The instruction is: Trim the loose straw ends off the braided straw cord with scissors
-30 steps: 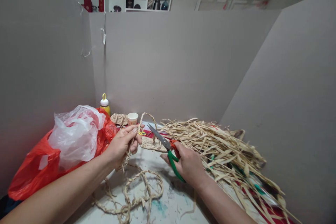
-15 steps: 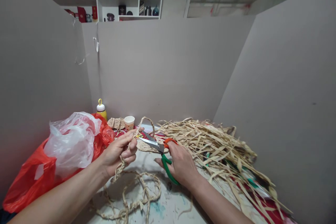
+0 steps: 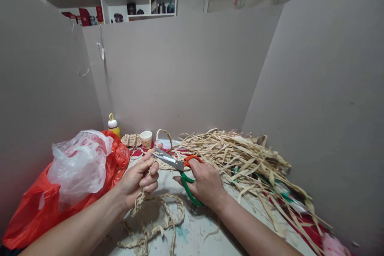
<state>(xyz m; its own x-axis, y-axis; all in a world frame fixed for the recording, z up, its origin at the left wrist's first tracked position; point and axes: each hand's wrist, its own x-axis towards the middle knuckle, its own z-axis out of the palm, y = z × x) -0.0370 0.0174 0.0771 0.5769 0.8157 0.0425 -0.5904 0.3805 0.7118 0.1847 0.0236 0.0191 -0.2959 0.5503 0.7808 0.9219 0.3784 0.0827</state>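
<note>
My left hand (image 3: 143, 179) is closed on a braided straw rope (image 3: 156, 234), pinching it between thumb and fingers. A loop of the rope arches above the fingertips, and the rest hangs down into loose coils on the table. My right hand (image 3: 204, 184) grips scissors (image 3: 177, 164) with one orange and one green handle. Their blades point left and lie slightly apart at the rope by my left fingertips. Whether the blades touch the rope is too small to tell. Behind the scissors lies a flat woven straw piece (image 3: 163, 165).
A heap of dry straw strips (image 3: 228, 148) covers the table's right side. Red and white plastic bags (image 3: 81, 168) bulge at the left. A paper cup (image 3: 146, 139), a yellow bottle (image 3: 113, 126) and another woven piece (image 3: 131, 140) stand or lie at the back. Grey partitions (image 3: 180, 72) enclose the table (image 3: 192, 228).
The scissor blades have closed partway, from wider apart to nearly together, at my left fingertips. The whole view has shifted slightly. Both hands keep their holds.
</note>
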